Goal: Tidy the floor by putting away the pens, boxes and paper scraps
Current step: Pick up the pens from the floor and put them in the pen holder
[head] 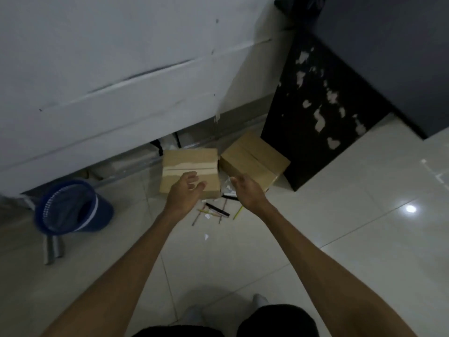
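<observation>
Two closed cardboard boxes sit on the tiled floor by the wall: the left box point(189, 164) and the right box point(255, 156), which is turned at an angle. My left hand point(185, 190) hovers open over the front of the left box. My right hand point(247, 190) is open beside it, in front of the right box, holding nothing. Below my hands lie several pens and pencils point(216, 210), among them a yellow pencil point(238, 212). Small white paper scraps point(206, 236) lie near them, and a crumpled scrap point(228, 187) shows between the boxes.
A blue mesh wastebasket point(70, 207) stands at the left, with grey metal legs point(52, 250) beneath it. A white panelled cabinet point(109, 93) runs along the back. A black cabinet with peeling paint point(323, 110) stands at the right. My feet point(260, 300) are at the bottom.
</observation>
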